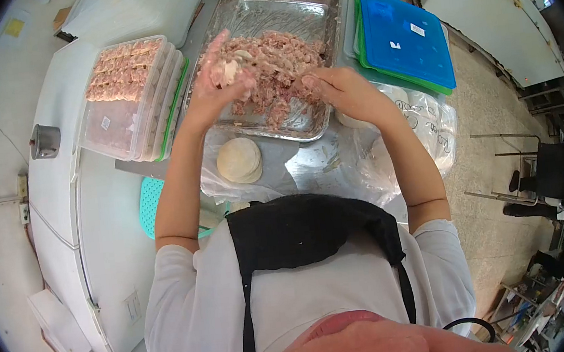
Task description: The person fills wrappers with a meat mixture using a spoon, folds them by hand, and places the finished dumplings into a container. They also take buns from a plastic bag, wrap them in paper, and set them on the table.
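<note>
My left hand (221, 86) is over the left side of a metal tray (264, 6), fingers curled around a dumpling wrapper (232, 70) with some meat filling on it. Pinkish minced meat (276, 56) is heaped across the middle of that tray. At the tray's right side, my right hand (338, 87) is closed, its thumb and fingers pressed together beside the meat. What it grips is hidden or too thin to name. A stack of round pale wrappers (239, 160) lies on plastic just in front of the tray.
Stacked clear containers (112, 125) on the left hold rows of filled pieces. Blue-lidded containers (408, 39) stand to the right. Bagged wrappers (421, 123) lie below them. A metal cup (45, 142) sits at far left; a person's legs (532, 198) show near a chair at right.
</note>
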`<state>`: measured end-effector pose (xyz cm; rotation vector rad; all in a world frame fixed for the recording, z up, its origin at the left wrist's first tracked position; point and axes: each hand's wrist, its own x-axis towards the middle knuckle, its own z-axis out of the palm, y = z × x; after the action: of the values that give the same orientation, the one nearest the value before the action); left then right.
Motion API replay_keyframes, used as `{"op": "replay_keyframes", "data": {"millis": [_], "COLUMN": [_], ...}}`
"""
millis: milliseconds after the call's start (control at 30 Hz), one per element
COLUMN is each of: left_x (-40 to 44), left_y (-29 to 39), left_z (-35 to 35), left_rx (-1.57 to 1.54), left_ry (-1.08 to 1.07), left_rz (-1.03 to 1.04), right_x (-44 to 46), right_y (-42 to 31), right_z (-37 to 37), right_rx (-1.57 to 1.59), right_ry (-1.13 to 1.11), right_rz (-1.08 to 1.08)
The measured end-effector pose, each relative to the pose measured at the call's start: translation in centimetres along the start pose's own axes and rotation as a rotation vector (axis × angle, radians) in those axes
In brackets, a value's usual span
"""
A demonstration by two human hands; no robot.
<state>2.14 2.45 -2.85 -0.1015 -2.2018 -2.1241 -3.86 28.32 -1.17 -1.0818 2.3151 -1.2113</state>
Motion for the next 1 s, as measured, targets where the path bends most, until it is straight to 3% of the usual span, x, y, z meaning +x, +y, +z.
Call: {"op": "replay_keyframes", "data": {"millis": [33,100,133,200,333,400,433,500,633,700,833,900,1000], "left_x": [0.0,0.4,0.8,1.6,2.1,2.1,2.1,2.1,3.0,3.1,0.1,-0.1,0.1], "left_y": [-0.1,-0.5,-0.4,-0.2,-1.1,-2.6,-2.9,-3.4,-5.9,-6.2,-0.5,-0.1,-0.2], "left_z": [-0.4,-1.3,-1.7,-2.4,-2.4,-2.2,-2.0,-1.8,-3.5,-3.7,-1.1,-1.3,-2.0], "left_rx": [0.001,0.403,0.402,0.461,0.651,0.483,0.485,0.114,0.426,0.578,0.428,0.284,0.529], "left_ry": [0.005,-0.084,-0.085,-0.348,-0.431,-0.291,-0.286,0.074,-0.13,-0.161,0.006,-0.078,-0.137], "left_rz": [0.002,0.124,0.123,0.294,0.382,-0.089,-0.086,-0.35,-0.401,-0.295,-0.097,0.109,0.219], "right_x": [-0.2,-0.7,-0.6,-0.3,1.0,1.7,1.4,0.7,1.4,2.4,-0.2,-1.6,-2.2], "right_y": [-0.2,-0.4,0.1,2.1,5.5,5.7,4.4,1.6,5.6,9.1,6.8,4.7,0.3], "right_z": [0.0,-0.1,0.4,2.4,2.9,2.2,2.3,3.1,5.8,4.3,0.7,-0.6,-0.2], "right_rx": [-0.001,-0.002,-0.002,0.004,0.026,-0.069,-0.071,-0.443,-0.544,-0.754,-0.634,-0.101,0.092], "right_ry": [-0.003,-0.054,-0.054,-0.003,-0.08,-0.016,-0.017,0.294,0.222,0.177,0.1,0.21,0.026], "right_rz": [-0.004,-0.025,-0.024,-0.165,-0.156,-0.115,-0.12,-0.105,-0.137,0.062,0.184,0.01,0.047]}}
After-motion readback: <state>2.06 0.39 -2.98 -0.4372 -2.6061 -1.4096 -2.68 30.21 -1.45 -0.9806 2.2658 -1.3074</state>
